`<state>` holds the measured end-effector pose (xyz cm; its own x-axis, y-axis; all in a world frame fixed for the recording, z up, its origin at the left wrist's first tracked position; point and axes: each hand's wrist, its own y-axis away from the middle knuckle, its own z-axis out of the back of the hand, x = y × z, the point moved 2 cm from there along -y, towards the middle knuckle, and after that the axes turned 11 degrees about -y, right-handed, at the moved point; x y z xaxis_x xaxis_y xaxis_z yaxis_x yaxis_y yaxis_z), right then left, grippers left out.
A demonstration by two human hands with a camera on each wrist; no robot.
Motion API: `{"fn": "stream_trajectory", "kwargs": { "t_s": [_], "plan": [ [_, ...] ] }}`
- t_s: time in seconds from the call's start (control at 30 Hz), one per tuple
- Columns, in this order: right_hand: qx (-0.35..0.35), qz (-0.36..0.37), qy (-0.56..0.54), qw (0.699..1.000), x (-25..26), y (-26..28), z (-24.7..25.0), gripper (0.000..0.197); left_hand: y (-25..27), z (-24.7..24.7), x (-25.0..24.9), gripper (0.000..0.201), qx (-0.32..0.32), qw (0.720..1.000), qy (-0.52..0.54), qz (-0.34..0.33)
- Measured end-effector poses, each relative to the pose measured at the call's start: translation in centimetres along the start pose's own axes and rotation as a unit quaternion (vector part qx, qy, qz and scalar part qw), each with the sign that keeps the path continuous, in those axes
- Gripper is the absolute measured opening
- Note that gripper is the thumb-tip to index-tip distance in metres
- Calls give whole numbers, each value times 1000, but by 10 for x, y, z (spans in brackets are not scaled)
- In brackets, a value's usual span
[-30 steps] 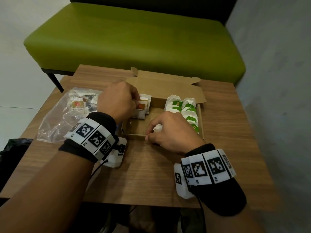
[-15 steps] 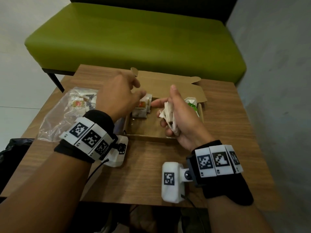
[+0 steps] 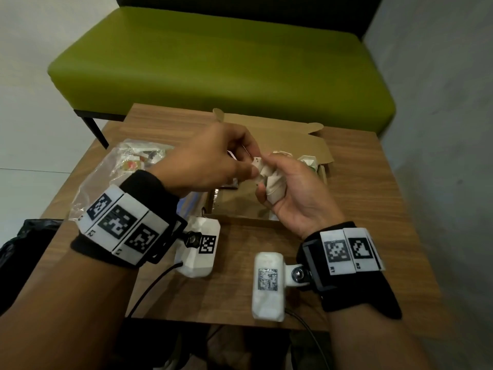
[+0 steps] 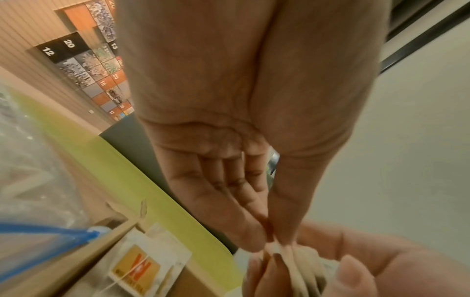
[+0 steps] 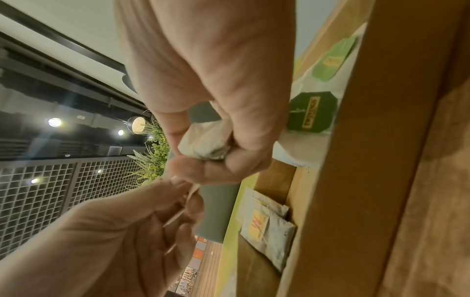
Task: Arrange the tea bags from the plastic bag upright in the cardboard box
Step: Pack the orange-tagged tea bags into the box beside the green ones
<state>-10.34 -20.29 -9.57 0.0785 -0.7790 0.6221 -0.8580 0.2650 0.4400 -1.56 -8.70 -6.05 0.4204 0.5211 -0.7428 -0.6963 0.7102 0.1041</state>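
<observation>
Above the open brown cardboard box [image 3: 269, 145] the right hand [image 3: 296, 194] was curled around a small bunch of white paper tea bags [image 3: 269, 180], while the left hand [image 3: 210, 162] pinched the top of one bag (thumb against fingertips). The clear plastic bag [image 3: 106, 182] lay near the left edge of the wooden table [image 3: 360, 209].

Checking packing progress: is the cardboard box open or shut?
Open: the box has its lid flap folded back, and tea bags show inside.
</observation>
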Motion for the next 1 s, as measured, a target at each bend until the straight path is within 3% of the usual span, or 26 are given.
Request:
{"fn": "stream_trajectory", "kwargs": {
  "t_s": [0.2,0.3,0.37,0.47,0.57,0.77,0.9,1.0],
  "plan": [
    [-41,30,-23,998,4,-3,4,11,-3,10,11,19,-43,992,111,32],
    [-44,8,-38,998,4,-1,3,37,-3,8,10,17,-53,986,156,33],
    [-29,-5,-26,999,3,2,0,37,-2,5,7,15,-69,983,168,27],
    [-6,-14,-10,1000,0,2,-4,16,-1,3,2,15,-110,989,104,-7],
    [-37,-14,-17,999,0,-4,1,12,0,8,1,18,-149,987,52,-27],
    [-29,3,-40,999,6,-5,5,21,4,23,6,15,-165,981,98,-18],
    [40,-19,-28,999,4,-1,-2,34,6,20,3,13,-203,976,43,-72],
    [66,-16,-29,997,3,-1,-4,32,9,18,5,11,-182,976,-16,-120]
  ]
}}
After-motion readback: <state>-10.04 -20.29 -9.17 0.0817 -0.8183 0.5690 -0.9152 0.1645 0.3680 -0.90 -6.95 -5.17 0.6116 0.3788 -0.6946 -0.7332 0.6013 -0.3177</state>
